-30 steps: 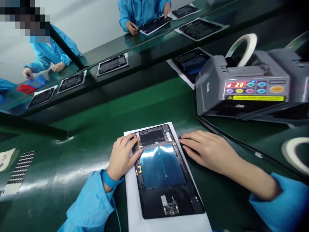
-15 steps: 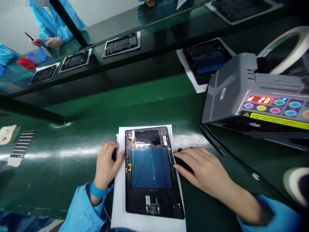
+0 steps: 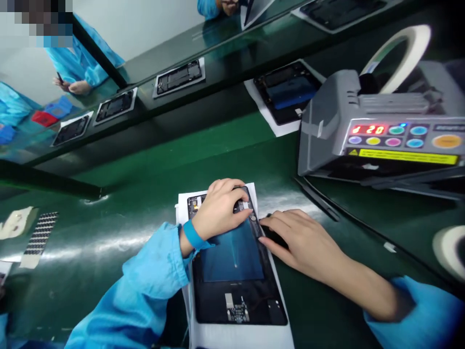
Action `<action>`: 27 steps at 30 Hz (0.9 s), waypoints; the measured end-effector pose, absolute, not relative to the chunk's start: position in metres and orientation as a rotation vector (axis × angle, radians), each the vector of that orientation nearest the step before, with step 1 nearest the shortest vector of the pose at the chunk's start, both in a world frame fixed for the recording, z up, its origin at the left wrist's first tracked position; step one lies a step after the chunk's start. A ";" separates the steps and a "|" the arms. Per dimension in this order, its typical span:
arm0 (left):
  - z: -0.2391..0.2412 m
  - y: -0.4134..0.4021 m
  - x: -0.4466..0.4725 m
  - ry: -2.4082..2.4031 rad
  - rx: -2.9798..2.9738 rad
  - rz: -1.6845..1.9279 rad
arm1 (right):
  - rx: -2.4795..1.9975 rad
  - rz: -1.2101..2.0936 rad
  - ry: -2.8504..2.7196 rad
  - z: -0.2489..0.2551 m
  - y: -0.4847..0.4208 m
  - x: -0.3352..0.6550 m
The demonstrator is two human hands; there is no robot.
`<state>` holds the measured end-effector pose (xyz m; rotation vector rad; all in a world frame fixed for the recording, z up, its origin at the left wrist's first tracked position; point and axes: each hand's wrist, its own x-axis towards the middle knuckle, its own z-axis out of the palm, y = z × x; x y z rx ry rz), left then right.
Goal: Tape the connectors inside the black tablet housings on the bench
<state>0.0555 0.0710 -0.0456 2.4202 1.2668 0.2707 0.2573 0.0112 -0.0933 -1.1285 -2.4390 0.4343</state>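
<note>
An opened tablet with a blue battery panel lies face down on a white sheet on the green belt. My left hand reaches across the tablet's top end, fingertips pressing near its upper right corner. My right hand rests flat beside the tablet's right edge, fingertips touching the edge, over a small dark object that is mostly hidden. Neither hand clearly grips anything. A blue wrist strap is on my left wrist.
A grey tape dispenser with a lit display and a white tape roll stands at the right. Another opened tablet lies behind it. Several tablets sit on the far belt, where people in blue coats work. A sticker sheet lies at left.
My left hand moved from the tablet's left edge across its top end to the upper right corner. My right hand stayed beside the right edge.
</note>
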 end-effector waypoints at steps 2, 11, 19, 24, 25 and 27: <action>-0.052 0.078 0.056 1.273 2.360 0.268 | -1.134 0.439 -2.437 -0.093 0.012 0.256; -0.057 0.078 0.055 1.309 2.301 0.348 | -1.163 0.485 -2.410 -0.092 0.017 0.255; -0.060 0.077 0.059 1.345 2.267 0.351 | -1.140 0.446 -2.428 -0.093 0.016 0.258; -0.063 0.074 0.060 1.418 2.260 0.409 | -1.102 0.413 -2.431 -0.096 0.011 0.258; -0.064 0.070 0.062 1.426 2.256 0.418 | -1.075 0.378 -2.415 -0.097 0.007 0.258; -0.067 0.063 0.063 1.396 2.245 0.406 | -0.987 0.298 -2.355 -0.102 0.002 0.258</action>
